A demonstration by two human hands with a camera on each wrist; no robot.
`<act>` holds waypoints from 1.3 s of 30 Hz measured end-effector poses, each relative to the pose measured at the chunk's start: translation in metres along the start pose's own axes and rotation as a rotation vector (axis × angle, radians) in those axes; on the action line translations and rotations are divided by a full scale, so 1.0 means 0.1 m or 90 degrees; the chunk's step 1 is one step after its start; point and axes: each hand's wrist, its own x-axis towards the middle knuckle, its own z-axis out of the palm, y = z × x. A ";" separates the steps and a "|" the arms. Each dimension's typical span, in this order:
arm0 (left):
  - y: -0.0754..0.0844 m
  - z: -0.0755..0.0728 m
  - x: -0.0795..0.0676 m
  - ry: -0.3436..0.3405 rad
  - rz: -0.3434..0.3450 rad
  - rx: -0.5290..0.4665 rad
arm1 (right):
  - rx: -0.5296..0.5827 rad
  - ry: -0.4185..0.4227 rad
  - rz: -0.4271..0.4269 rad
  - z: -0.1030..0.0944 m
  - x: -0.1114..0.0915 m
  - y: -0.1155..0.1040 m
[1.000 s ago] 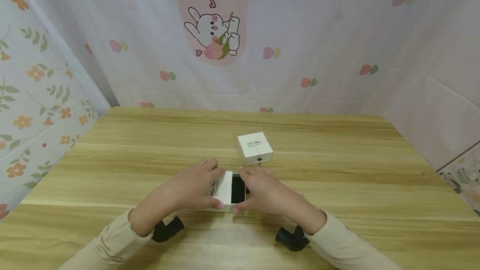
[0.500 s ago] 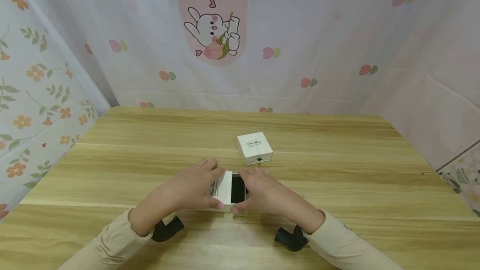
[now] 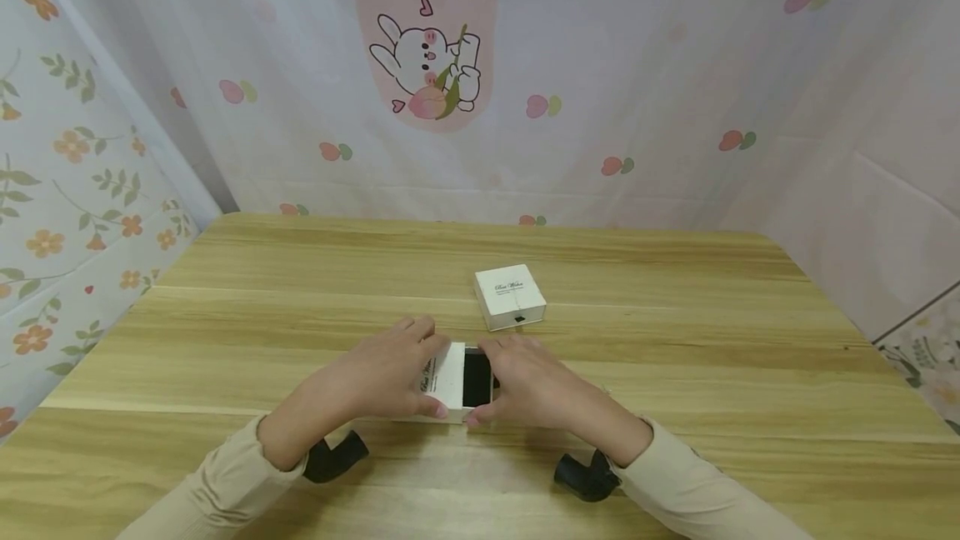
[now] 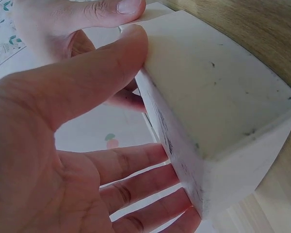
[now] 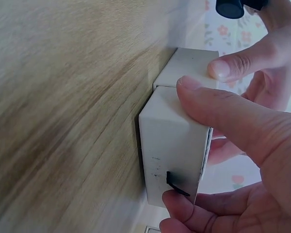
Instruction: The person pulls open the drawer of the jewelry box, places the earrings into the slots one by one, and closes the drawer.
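Observation:
A white drawer-style gift box [image 3: 450, 373] with dark lettering lies at the middle front of the table in the head view. My left hand [image 3: 382, 373] grips its outer sleeve, thumb on the near side and fingers over the top, as the left wrist view shows. From the sleeve's right end the drawer [image 3: 477, 380] sticks partway out, its black inside visible. My right hand [image 3: 536, 382] holds this drawer between thumb and fingers. In the right wrist view, a fingertip is right at the black pull tab [image 5: 176, 185] on the drawer's front.
Just behind the hands, a second white box [image 3: 510, 294] with "Best Wishes" lettering sits closed on the wooden table [image 3: 675, 315]. A printed curtain [image 3: 660, 65] hangs along the table's back edge. Black wrist-worn devices [image 3: 585, 477] show below both wrists.

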 end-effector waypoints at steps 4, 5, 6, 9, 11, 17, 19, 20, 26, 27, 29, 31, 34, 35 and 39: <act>0.00 0.00 0.00 -0.003 -0.007 -0.002 | -0.004 0.002 -0.004 0.00 -0.01 0.02; 0.00 0.00 0.00 -0.003 -0.008 -0.002 | -0.004 0.002 -0.003 0.00 -0.01 0.03; -0.01 0.00 0.00 -0.003 -0.010 -0.002 | -0.006 0.002 -0.005 0.00 -0.01 0.03; -0.01 0.01 -0.01 -0.003 -0.012 -0.001 | -0.008 -0.001 -0.006 -0.01 -0.02 0.05; -0.01 0.00 -0.01 -0.002 -0.012 -0.002 | -0.009 -0.001 -0.007 -0.01 -0.03 0.06; -0.01 -0.01 -0.01 -0.003 -0.014 -0.007 | -0.009 -0.013 -0.006 -0.02 -0.04 0.07; -0.01 0.00 -0.01 -0.004 -0.015 -0.007 | -0.007 -0.022 -0.001 -0.02 -0.05 0.07; -0.01 0.00 -0.01 -0.004 -0.015 -0.007 | -0.006 -0.024 0.001 -0.03 -0.05 0.06; -0.02 0.01 0.00 -0.007 -0.019 -0.001 | 0.000 -0.018 -0.006 -0.03 -0.07 0.08; -0.02 0.01 0.00 -0.007 -0.020 0.000 | -0.001 -0.016 -0.008 -0.02 -0.07 0.08; -0.02 0.02 0.00 -0.008 -0.019 0.004 | 0.000 -0.012 -0.010 -0.02 -0.07 0.09; -0.01 0.02 -0.01 -0.008 -0.016 0.009 | 0.002 -0.010 -0.011 -0.02 -0.08 0.09; -0.01 0.02 -0.01 -0.007 -0.012 0.015 | 0.005 -0.011 -0.009 -0.02 -0.08 0.10; -0.01 0.02 -0.01 -0.006 -0.012 0.015 | 0.006 -0.011 -0.008 -0.02 -0.08 0.10; 0.00 0.02 -0.01 -0.006 -0.014 0.010 | 0.007 -0.012 -0.006 -0.02 -0.09 0.11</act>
